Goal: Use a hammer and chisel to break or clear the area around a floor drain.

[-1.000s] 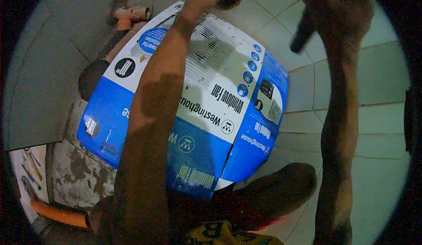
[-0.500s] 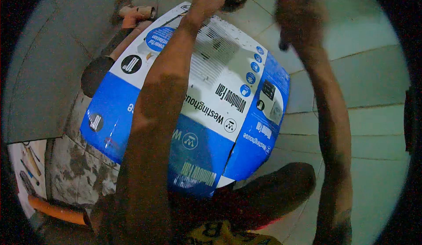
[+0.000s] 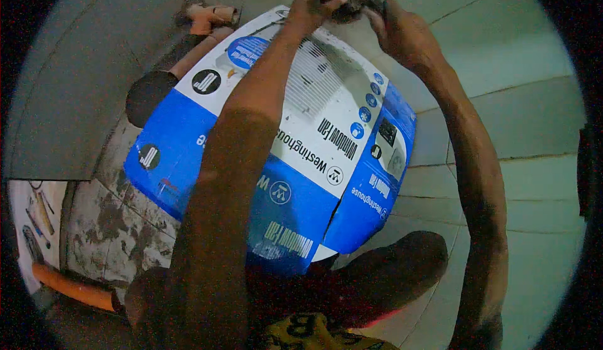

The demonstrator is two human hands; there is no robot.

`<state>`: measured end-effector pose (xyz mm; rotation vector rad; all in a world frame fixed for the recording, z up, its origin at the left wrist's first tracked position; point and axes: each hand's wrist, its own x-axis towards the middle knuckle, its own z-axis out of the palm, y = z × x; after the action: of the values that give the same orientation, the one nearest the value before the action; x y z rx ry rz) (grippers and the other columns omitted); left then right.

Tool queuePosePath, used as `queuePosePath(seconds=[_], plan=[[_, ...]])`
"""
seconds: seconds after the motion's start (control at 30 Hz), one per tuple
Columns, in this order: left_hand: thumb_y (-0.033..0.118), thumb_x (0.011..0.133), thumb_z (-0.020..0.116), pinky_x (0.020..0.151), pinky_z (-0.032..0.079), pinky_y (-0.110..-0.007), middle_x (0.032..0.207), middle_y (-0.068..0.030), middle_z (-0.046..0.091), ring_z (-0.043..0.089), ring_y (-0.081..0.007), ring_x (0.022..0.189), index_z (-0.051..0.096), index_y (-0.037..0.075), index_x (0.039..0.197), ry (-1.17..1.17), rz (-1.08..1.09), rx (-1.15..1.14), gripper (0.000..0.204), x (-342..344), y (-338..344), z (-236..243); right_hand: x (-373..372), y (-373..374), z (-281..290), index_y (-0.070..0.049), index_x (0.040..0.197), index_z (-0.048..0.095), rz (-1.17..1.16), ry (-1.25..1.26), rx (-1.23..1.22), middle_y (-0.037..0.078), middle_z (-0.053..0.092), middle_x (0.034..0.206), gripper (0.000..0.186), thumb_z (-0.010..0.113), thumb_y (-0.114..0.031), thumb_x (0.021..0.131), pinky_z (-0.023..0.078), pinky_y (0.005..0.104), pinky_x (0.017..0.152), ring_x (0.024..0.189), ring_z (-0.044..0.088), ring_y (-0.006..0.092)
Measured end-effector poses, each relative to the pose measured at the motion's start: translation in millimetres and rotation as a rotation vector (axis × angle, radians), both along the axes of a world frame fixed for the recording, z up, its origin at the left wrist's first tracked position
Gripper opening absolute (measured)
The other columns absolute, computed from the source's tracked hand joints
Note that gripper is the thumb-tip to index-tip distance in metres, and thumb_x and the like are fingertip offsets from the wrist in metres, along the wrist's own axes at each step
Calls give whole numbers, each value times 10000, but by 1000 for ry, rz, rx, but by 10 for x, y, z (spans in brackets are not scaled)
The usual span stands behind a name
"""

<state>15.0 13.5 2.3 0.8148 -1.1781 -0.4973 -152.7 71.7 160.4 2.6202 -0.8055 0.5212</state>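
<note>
My left hand (image 3: pixel 312 6) is closed around a small dark object (image 3: pixel 345 5) at the far edge of a large blue and white cardboard box (image 3: pixel 295 143) that lies flat on the floor. My right hand (image 3: pixel 402 33) reaches in from the right and grips the same dark object, its fingers wrapped on it. What the object is cannot be made out. Both forearms stretch forward over the box, the left one covering the middle of it.
Orange plastic pipe pieces (image 3: pixel 207 26) lie beyond the box at the upper left, and another orange pipe (image 3: pixel 72 287) lies at the lower left. Pale floor tiles (image 3: pixel 521 136) spread to the right. My bent knee (image 3: pixel 389 274) sits below the box.
My right hand, which was raised apart at the upper right, has come down and left to meet the left hand on the dark object. The left hand stayed in place.
</note>
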Motion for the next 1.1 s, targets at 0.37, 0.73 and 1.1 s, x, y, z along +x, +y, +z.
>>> queuePosePath(seconds=[0.37,0.73,1.1], plan=[[335,752,759,752,518,-353,870,-122,677,654,-229,797,638,44,953,-79,264,34,374,183,120,-196,319,400,34,-25,957,506,484,-236,-179,230,581,636,253,575,-266,915,458,502,521,600,577,459],[306,732,769,716,513,-313,794,-108,674,633,-176,726,654,21,920,26,228,7,361,113,12,-151,410,776,495,-51,1086,538,178,-391,9,199,647,824,277,576,-269,918,487,446,600,714,645,370],[174,684,805,699,524,-302,785,-70,674,635,-148,718,678,59,918,81,91,-92,289,-9,-166,-266,-29,252,190,-31,1020,545,-114,-71,-23,206,623,770,250,549,-265,933,476,452,590,672,596,412]])
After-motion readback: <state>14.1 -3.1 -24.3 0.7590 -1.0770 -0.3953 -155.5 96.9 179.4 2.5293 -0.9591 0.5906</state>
